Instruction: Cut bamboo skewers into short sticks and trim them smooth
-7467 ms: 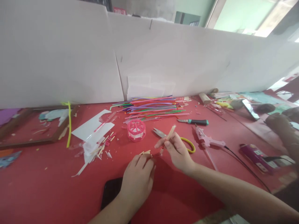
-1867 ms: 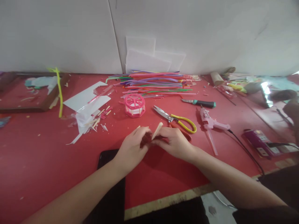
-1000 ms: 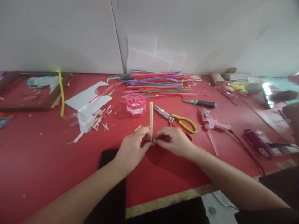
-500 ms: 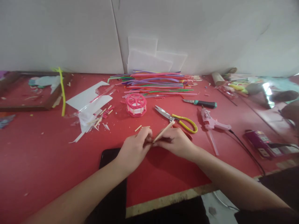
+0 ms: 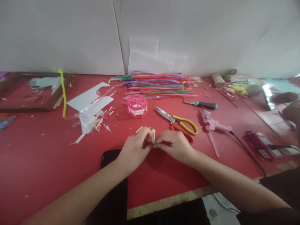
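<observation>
A pale flat wooden stick (image 5: 153,136) stands nearly upright between my two hands, just above the red table. My left hand (image 5: 135,150) is closed, its thumb and fingers pinching the stick near the lower end. Close on the other side, my right hand (image 5: 177,146) is closed too, its fingertips pressed together at the stick's lower end. The exact contact there is too small to make out. Beyond my hands sits a small pink and white drum-shaped model (image 5: 137,107) with a spoked top. Scissors (image 5: 174,118) with yellow and red handles lie by my right hand.
A pink glue gun (image 5: 212,123) lies at right, its cord running to a purple power socket (image 5: 261,143). Behind it is a utility knife (image 5: 203,104). Colourful pipe cleaners (image 5: 157,82) lie along the wall. Paper scraps (image 5: 86,107) are at left. A black flat device (image 5: 109,157) lies under my left arm.
The stick has swung from leaning right over my right hand to nearly upright between my hands. Both hands stay in about the same place.
</observation>
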`<state>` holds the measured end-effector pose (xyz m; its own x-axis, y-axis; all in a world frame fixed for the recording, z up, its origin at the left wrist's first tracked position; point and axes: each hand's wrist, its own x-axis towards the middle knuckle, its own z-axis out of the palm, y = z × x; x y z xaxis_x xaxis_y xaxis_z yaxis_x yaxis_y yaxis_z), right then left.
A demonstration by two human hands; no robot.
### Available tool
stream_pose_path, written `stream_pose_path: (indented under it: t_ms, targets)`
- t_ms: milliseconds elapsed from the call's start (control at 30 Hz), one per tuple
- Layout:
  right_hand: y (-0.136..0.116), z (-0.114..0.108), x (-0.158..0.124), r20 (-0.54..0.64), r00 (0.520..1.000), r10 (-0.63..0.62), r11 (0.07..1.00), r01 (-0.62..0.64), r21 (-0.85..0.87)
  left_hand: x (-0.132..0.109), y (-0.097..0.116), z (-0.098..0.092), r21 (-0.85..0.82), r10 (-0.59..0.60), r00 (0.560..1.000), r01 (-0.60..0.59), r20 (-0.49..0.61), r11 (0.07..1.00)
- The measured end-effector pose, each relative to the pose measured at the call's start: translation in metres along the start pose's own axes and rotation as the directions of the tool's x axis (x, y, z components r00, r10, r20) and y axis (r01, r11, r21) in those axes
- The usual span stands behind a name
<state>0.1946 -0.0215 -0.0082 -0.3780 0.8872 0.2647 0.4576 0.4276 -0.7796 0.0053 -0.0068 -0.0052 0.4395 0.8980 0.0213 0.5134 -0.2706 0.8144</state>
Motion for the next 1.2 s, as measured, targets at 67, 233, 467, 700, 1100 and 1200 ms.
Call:
stream_pose_path:
  t_ms: [67, 233, 467, 700, 1100, 1200]
  targets:
    - [-0.002, 0.0, 0.0, -0.019, 0.999, 0.038, 0.999, -0.038, -0.007, 0.0, 0.0, 0.0, 0.028, -0.004, 1.0, 0.005, -0.002, 1.0]
    - [-0.005, 0.0, 0.0, -0.034, 0.996, 0.087, 0.996, -0.087, -0.023, -0.002, 0.0, 0.002, 0.011, -0.036, 0.999, 0.036, -0.015, 0.999]
    - [-0.006, 0.004, 0.0, -0.046, 0.997, 0.059, 0.998, -0.06, -0.025, -0.003, 0.001, -0.001, 0.093, 0.068, 0.998, -0.067, -0.014, 0.993]
    - [-0.003, 0.005, -0.003, -0.043, 0.999, -0.023, 0.998, 0.021, -0.052, 0.001, 0.003, -0.004, 0.071, 0.065, 0.997, -0.062, -0.034, 0.996]
    - [0.017, -0.062, 0.007, -0.106, 0.98, 0.168, 0.882, -0.197, -0.428, 0.002, -0.002, -0.001, -0.004, 0.061, 0.998, -0.061, -0.022, 0.998]
    - [0.035, -0.086, -0.001, -0.116, 0.946, 0.302, 0.769, -0.314, -0.557, 0.003, -0.003, -0.001, -0.004, 0.072, 0.997, -0.072, -0.011, 0.997]
